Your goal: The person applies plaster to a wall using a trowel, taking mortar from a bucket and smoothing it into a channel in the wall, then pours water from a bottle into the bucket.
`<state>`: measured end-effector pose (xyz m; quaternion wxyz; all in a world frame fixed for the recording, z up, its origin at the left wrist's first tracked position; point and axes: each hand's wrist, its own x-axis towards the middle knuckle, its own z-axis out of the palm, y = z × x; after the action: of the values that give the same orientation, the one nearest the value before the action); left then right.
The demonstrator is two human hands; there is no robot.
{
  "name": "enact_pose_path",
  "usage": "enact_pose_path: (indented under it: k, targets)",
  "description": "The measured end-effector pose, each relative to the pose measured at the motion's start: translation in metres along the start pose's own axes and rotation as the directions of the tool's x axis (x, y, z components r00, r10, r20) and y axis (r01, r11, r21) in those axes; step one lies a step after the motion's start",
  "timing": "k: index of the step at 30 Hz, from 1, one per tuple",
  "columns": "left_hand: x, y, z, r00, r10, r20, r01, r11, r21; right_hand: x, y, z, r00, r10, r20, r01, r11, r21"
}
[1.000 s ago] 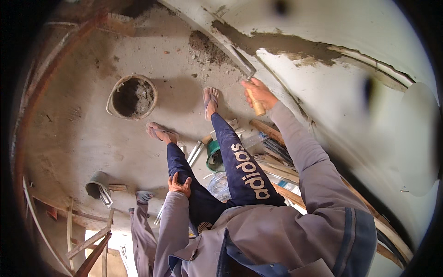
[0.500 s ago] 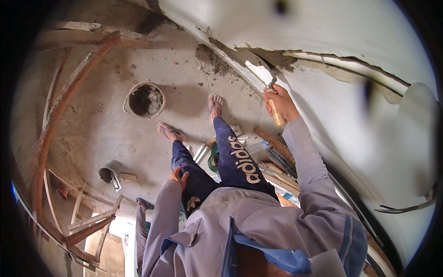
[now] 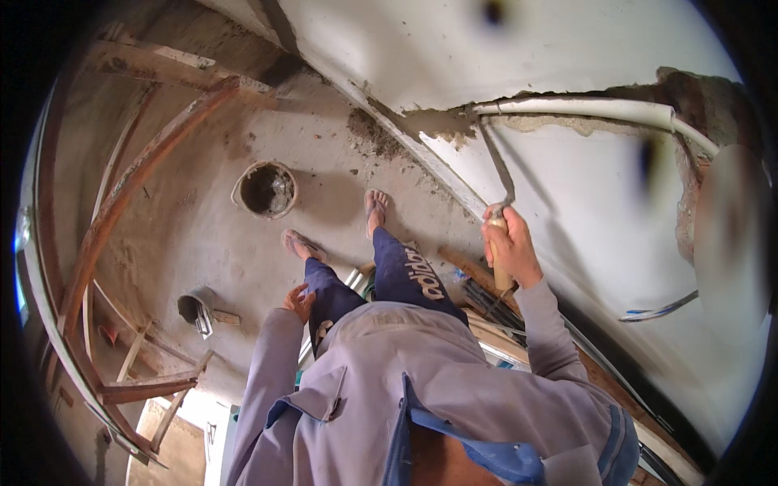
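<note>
My right hand [image 3: 510, 247] is closed around the wooden handle of a trowel [image 3: 496, 158]. The blade appears nearly edge-on against the white wall, its tip by the left end of a white pipe [image 3: 583, 107] set in a rough groove. Grey mortar [image 3: 442, 124] is smeared on the wall just left of the tip. Whether any mortar sits on the blade, I cannot tell. My left hand [image 3: 298, 303] holds nothing and rests against my left thigh, fingers loosely apart.
A bucket [image 3: 267, 190] with grey mix inside stands on the floor ahead. A smaller bucket [image 3: 195, 308] lies farther left. Curved wooden framing [image 3: 121, 178] rises at left. Wood strips [image 3: 486, 279] lie along the wall's foot. Loose wires [image 3: 660, 308] stick out of the wall.
My right hand has moved slightly right and lower in view, and the trowel blade has turned from broadside to nearly edge-on. The view has shifted, showing more wall. My left hand stays by the thigh.
</note>
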<state>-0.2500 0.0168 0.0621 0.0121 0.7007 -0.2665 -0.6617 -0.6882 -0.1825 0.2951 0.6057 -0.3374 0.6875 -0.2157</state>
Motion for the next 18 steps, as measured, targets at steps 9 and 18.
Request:
enact_pose_path:
  k: [9,18]
  targets:
    - [-0.043,-0.012,0.019,0.979,0.052,-0.198,-0.073,0.992,-0.102,0.153,0.193,0.01,0.989,-0.112,-0.098,-0.01,0.608,-0.794]
    - [-0.088,-0.039,0.022,0.965,-0.042,-0.259,-0.002,0.986,-0.167,0.151,0.138,0.019,0.957,-0.089,-0.275,-0.15,0.661,-0.735]
